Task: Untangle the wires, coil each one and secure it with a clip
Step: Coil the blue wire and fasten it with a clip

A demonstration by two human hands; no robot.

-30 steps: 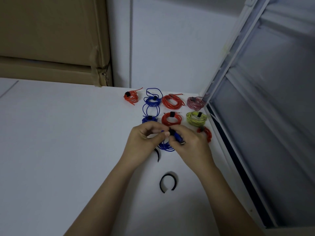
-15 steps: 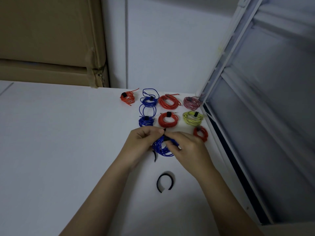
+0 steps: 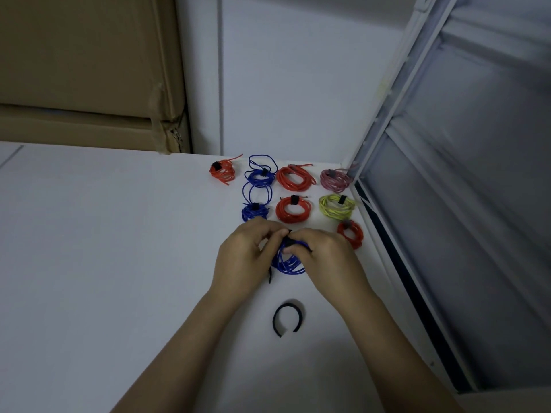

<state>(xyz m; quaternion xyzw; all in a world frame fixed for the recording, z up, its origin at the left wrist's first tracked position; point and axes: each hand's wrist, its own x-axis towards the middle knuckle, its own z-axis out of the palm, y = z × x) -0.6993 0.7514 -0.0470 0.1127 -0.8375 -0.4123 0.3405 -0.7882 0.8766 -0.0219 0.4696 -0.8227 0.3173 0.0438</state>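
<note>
My L hand [image 3: 247, 257] and R hand [image 3: 325, 257] are together over the white table [image 3: 104, 263], fingertips meeting at the top of a blue wire coil [image 3: 290, 263]. Both pinch a black strap [image 3: 288, 240] wrapped on that coil; coil's lower loops hang out below my fingers, touching the table. Beyond my hands, strapped coils sit in rows: small red coil [image 3: 223, 172], 2 blue coils [image 3: 260, 177] w/ loose loops, 2 red coils [image 3: 293, 207], pink coil [image 3: 335, 179], yellow-green coil [image 3: 337, 207], another red one [image 3: 351, 234] just beside my R hand. A spare curled black strap [image 3: 287, 319] lies nearer me, apart from the coil.
</note>
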